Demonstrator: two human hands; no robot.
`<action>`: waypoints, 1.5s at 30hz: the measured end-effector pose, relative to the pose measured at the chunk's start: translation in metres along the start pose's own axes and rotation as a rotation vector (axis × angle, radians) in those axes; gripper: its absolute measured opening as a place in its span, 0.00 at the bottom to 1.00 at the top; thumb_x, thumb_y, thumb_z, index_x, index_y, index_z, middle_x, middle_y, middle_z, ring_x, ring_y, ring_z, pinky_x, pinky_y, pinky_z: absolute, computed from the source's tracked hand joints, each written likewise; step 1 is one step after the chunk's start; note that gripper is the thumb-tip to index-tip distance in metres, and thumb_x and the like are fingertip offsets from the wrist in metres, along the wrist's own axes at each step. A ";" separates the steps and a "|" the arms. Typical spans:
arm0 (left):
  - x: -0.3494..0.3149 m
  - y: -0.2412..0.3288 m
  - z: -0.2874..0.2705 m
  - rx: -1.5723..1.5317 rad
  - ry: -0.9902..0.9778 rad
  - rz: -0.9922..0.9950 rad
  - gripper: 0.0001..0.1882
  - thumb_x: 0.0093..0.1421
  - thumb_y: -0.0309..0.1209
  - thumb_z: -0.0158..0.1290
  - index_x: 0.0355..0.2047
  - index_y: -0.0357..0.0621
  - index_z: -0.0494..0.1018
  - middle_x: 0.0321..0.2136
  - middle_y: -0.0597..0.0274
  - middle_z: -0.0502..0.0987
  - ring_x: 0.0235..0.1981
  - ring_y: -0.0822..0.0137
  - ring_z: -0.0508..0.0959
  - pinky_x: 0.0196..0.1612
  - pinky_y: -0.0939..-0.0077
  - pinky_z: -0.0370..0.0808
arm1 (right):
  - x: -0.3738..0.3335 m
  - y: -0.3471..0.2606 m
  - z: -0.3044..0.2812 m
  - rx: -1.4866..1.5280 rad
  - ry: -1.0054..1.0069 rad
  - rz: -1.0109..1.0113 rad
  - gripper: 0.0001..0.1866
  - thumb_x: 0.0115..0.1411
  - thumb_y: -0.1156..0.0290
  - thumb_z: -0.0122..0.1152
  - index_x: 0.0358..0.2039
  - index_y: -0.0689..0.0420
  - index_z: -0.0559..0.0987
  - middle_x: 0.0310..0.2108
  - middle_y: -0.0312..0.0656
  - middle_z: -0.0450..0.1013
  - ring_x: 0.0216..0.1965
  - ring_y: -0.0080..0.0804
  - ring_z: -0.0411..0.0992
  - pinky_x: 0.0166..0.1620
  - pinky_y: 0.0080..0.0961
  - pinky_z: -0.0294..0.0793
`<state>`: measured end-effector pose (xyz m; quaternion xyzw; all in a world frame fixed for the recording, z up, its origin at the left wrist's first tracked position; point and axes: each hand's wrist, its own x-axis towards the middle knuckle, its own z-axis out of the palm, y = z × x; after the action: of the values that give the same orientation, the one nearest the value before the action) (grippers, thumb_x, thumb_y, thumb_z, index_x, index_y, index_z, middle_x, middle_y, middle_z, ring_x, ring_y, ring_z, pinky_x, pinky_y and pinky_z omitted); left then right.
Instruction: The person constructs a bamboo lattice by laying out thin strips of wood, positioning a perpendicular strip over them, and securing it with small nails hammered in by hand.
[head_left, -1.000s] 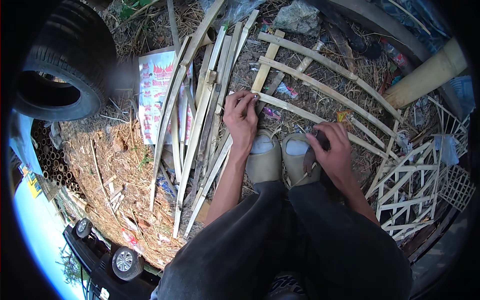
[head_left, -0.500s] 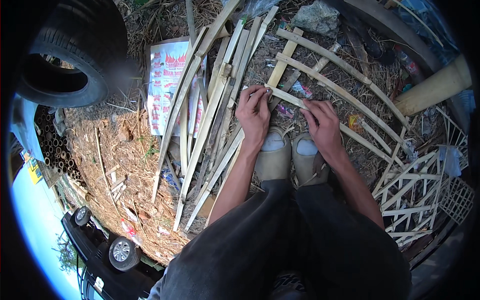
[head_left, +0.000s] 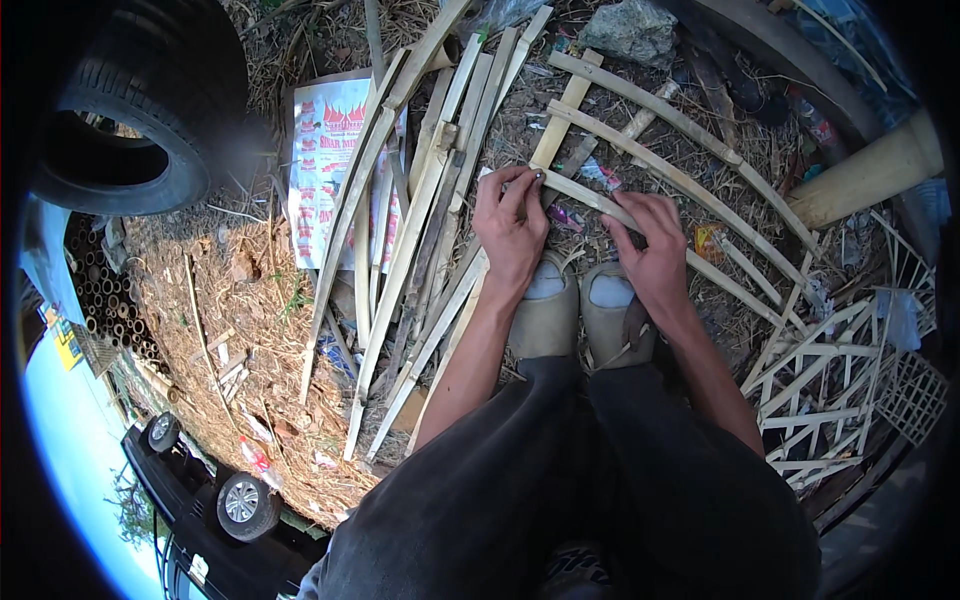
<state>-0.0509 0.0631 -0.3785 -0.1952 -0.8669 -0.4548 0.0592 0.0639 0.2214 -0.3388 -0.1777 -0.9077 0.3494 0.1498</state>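
Observation:
A pale bamboo strip (head_left: 585,194) runs between my hands, its left end lying over a wider crosspiece (head_left: 561,128). My left hand (head_left: 510,220) pinches that end with thumb and fingertips. A small dark spot shows at the fingertips, too tiny to make out. Farther along the same strip, my right hand (head_left: 655,240) grips it between thumb and fingers. Past my right hand the strip continues toward the lower right. Two more curved strips, an inner one (head_left: 680,178) and an outer one (head_left: 690,125), lie roughly parallel beyond it, joined to the crosspiece at their left ends.
Several loose bamboo strips (head_left: 425,215) lie left of my hands, partly over a printed sack (head_left: 325,150). A tyre (head_left: 190,180) stands far left. At right are a thick bamboo pole (head_left: 870,175) and a woven lattice (head_left: 820,385). A grey rock (head_left: 630,32) sits at the back.
My right hand has shifted slightly to the right along the strip, its fingers more bent over it. The left hand stays at the strip's end with its pinch kept.

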 end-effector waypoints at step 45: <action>0.004 -0.004 0.002 -0.127 0.019 -0.031 0.10 0.52 0.16 0.64 0.35 0.39 0.83 0.34 0.55 0.80 0.35 0.58 0.80 0.38 0.68 0.77 | -0.045 -0.037 -0.193 -0.611 -0.645 0.032 0.27 0.55 0.75 0.67 0.55 0.61 0.71 0.35 0.52 0.75 0.35 0.55 0.75 0.40 0.40 0.74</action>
<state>-0.0563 0.0641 -0.3820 -0.1811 -0.8385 -0.5117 0.0478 0.1721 0.2882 -0.1828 -0.1099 -0.9667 0.1052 -0.2060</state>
